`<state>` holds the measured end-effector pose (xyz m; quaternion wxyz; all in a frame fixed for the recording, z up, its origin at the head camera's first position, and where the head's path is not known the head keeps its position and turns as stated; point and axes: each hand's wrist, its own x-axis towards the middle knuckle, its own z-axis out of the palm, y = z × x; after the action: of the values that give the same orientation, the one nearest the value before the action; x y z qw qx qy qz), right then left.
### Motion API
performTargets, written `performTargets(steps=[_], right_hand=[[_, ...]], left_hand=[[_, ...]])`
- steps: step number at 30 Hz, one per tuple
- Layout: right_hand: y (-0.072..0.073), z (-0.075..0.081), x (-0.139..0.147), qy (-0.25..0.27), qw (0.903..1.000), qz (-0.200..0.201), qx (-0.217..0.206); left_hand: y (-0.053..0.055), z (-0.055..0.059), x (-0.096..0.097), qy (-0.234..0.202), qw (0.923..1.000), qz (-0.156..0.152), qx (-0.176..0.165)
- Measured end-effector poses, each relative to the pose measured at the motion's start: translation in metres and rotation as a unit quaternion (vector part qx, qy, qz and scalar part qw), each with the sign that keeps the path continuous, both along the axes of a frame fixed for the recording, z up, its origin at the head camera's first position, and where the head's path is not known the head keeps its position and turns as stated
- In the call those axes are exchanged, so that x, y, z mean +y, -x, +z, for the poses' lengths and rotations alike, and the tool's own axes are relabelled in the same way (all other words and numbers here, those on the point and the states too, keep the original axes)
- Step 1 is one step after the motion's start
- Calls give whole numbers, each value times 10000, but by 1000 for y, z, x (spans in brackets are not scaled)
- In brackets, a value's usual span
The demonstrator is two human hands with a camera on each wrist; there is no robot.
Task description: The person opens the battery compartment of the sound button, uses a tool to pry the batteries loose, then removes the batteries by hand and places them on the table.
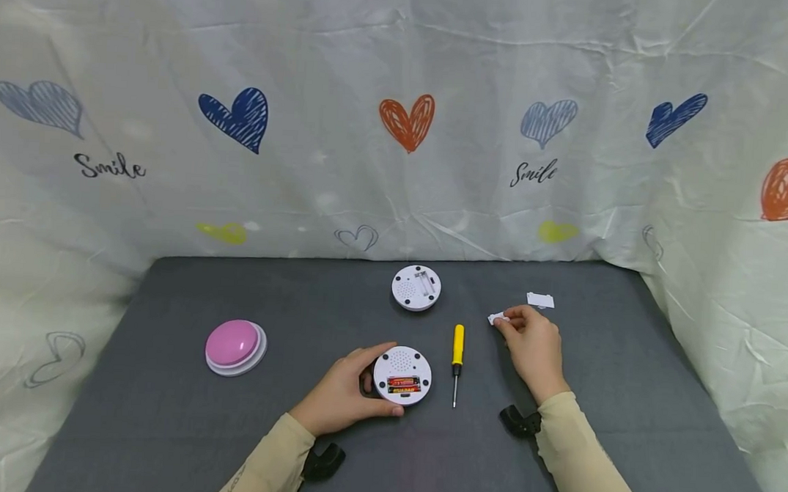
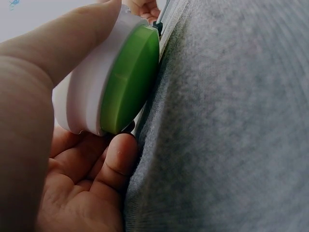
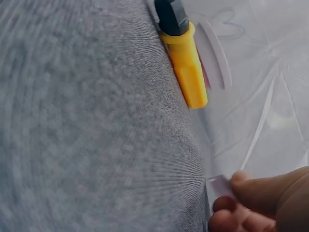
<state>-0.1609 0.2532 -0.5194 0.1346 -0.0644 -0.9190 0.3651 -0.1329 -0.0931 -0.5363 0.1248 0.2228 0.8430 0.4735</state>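
My left hand [image 1: 348, 391] grips a round white push-button unit [image 1: 403, 360] by its side, thumb and fingers on its rim. Its underside faces up, with two red batteries [image 1: 404, 384] in an uncovered slot. In the left wrist view the button's green dome [image 2: 130, 79] points down to the cloth. My right hand [image 1: 536, 348] pinches a small white plastic piece [image 1: 496, 319], like a battery cover, between thumb and fingers. In the right wrist view the same white piece [image 3: 222, 186] shows at the fingertips. Another white piece [image 1: 540, 300] lies just beyond that hand.
Between the hands lies a yellow-handled screwdriver [image 1: 458, 346], tip toward me. Farther back, a second white unit [image 1: 416, 288] rests underside up, its battery slot uncovered. A pink-domed button [image 1: 234, 345] sits at the left on the grey cloth [image 1: 162, 412]. A printed curtain [image 1: 318, 162] hangs behind.
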Motion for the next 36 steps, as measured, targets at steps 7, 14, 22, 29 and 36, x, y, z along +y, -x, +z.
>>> performTargets(steps=[7, 14, 22, 29, 36], right_hand=[[0, -5, 1, -332, 9991, -141, -237], [1, -6, 1, -632, 9976, 5, -271], [1, -5, -1, -696, 9974, 61, -152], [-4, 4, -14, -345, 9985, 405, -90], [-10, 9, -32, -415, 9948, 849, -377]], left_hand=[[-1, 0, 0, 18, 9999, -26, 112], [-1, 0, 0, 63, 10000, 0, 65], [0, 0, 1, 36, 9999, -25, 133], [0, -1, 1, 91, 10000, -11, 19], [-1, 1, 0, -38, 10000, -59, -5]])
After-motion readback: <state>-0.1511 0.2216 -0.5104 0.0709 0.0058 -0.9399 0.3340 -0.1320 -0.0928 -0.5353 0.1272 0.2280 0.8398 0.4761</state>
